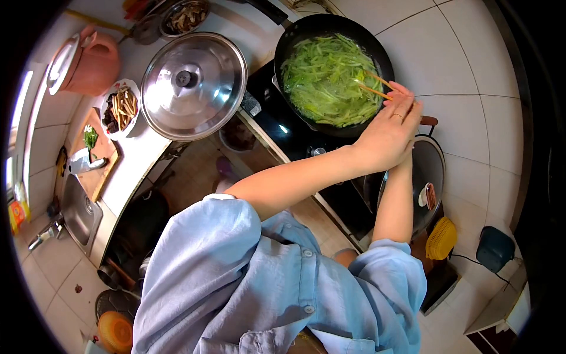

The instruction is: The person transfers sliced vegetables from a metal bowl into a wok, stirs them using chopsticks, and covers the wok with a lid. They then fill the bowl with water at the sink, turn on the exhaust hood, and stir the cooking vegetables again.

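Note:
A black wok (386, 50) on the stove holds green vegetable strips (330, 76) in bubbling liquid. Wooden chopsticks (375, 92) reach into it from the right side. My right hand (402, 88) is closed on them, mostly hidden behind my left hand. My left hand (386, 127), with a ring on one finger, lies over my right hand and wrist, its fingers stretched out and holding nothing I can see.
A steel lid (212, 94) rests on the left counter, near a plate of sliced food (125, 109) and a cutting board (109, 162) with a cleaver (88, 162). A second lidded pan (433, 162) is at the right. A sink (79, 206) lies at far left.

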Tool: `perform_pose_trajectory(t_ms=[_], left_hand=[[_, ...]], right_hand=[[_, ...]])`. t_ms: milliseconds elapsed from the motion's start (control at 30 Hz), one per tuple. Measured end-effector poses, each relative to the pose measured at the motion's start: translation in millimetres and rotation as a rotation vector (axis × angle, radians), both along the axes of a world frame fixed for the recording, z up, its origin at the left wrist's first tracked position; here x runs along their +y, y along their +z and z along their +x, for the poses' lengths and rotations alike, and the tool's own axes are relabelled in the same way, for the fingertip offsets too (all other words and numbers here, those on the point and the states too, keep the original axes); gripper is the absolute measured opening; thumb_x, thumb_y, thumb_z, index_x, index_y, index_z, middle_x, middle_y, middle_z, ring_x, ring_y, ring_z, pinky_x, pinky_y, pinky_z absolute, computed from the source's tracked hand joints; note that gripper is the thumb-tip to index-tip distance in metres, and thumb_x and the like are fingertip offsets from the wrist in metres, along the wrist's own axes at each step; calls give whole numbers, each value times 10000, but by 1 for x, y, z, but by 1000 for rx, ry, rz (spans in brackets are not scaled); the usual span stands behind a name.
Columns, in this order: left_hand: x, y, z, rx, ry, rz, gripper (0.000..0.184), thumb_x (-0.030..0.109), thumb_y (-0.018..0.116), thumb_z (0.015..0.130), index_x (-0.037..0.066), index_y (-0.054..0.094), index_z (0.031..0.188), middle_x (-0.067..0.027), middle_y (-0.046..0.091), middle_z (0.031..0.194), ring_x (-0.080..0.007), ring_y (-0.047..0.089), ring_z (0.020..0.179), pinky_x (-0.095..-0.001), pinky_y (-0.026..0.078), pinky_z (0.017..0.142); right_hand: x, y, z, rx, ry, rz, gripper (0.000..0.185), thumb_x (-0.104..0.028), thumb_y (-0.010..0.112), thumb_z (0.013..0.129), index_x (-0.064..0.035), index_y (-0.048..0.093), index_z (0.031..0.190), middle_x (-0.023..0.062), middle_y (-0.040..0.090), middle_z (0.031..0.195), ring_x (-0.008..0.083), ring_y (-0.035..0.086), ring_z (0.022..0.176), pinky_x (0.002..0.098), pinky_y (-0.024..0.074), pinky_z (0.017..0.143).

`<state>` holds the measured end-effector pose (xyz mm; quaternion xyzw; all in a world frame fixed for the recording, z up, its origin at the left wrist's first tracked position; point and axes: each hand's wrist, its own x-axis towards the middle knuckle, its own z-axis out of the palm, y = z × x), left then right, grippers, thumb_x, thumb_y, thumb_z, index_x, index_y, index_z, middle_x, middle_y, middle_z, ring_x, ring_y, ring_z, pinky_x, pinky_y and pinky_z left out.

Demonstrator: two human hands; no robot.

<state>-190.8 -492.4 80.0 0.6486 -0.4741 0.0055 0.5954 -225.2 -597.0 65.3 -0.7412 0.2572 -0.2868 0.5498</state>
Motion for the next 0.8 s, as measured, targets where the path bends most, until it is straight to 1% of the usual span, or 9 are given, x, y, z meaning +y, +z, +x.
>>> perform_pose_trajectory(t_ms=[67, 100, 167, 267, 333, 433, 567, 667, 800], left_hand=[[-3, 6, -4, 16, -41, -7, 693, 89, 657, 737, -97, 352, 1331, -330, 393, 1325, -456, 422, 1229, -452, 362, 1046], [-6, 7, -5, 40, -61, -13, 689, 88, 657, 739, -100, 353, 1329, -333, 391, 1326, -457, 419, 1230, -452, 362, 1045], [-12, 4, -8, 102, -76, 12, 703, 93, 659, 743, -105, 340, 1337, -340, 383, 1330, -462, 414, 1232, -450, 360, 1048], [-15, -13, -6, 89, -71, 103, 725, 110, 664, 747, -102, 327, 1353, -341, 376, 1339, -465, 405, 1240, -451, 347, 1057], [-7, -14, -3, 92, -47, 159, 730, 140, 669, 756, -92, 331, 1360, -335, 367, 1358, -469, 386, 1255, -465, 323, 1071], [-1, -15, 8, 71, 1, 183, 726, 163, 679, 757, -82, 351, 1356, -325, 360, 1375, -466, 370, 1273, -477, 309, 1079], [7, -17, 24, 7, 74, 204, 720, 167, 680, 759, -85, 358, 1352, -316, 373, 1374, -460, 359, 1286, -473, 305, 1083], [17, -17, 37, -15, 138, 164, 671, 146, 672, 754, -75, 399, 1326, -290, 414, 1345, -439, 413, 1241, -463, 344, 1054], [36, -12, 64, -10, 177, 121, 541, 106, 663, 738, 11, 503, 1245, -184, 503, 1246, -370, 503, 1133, -434, 409, 982]], right_hand=[[5, 11, -7, 2, -53, -105, 258, -188, 492, 943, -9, 629, 1068, 21, 578, 879, 123, 534, 821, 262, 441, 734], [-2, 7, -11, 21, -56, -174, 258, -190, 503, 938, -20, 624, 1089, 17, 581, 914, 128, 539, 833, 261, 442, 736], [-11, 0, -14, 216, -49, -400, 263, -192, 505, 937, -22, 615, 1105, 13, 574, 940, 123, 534, 863, 258, 441, 746], [-25, -12, -14, 163, 62, -145, 259, -182, 504, 935, -21, 609, 1108, 24, 568, 961, 117, 526, 867, 255, 442, 739], [-8, -29, 1, 18, 27, 120, 248, -169, 508, 931, -20, 612, 1100, 29, 572, 956, 117, 526, 852, 253, 443, 735], [11, -34, 23, -53, 36, 298, 238, -151, 510, 928, -20, 613, 1098, 30, 575, 954, 113, 526, 844, 251, 443, 736], [27, -30, 44, -61, 30, 300, 225, -126, 512, 925, -20, 614, 1095, 31, 578, 951, 108, 526, 833, 247, 444, 738], [34, -29, 60, -64, 47, 246, 217, -107, 513, 922, -20, 615, 1092, 32, 581, 950, 104, 526, 825, 244, 444, 740], [22, -44, 76, -142, 202, 151, 199, -131, 532, 927, -22, 622, 1067, 41, 618, 960, 99, 560, 849, 232, 452, 740]])
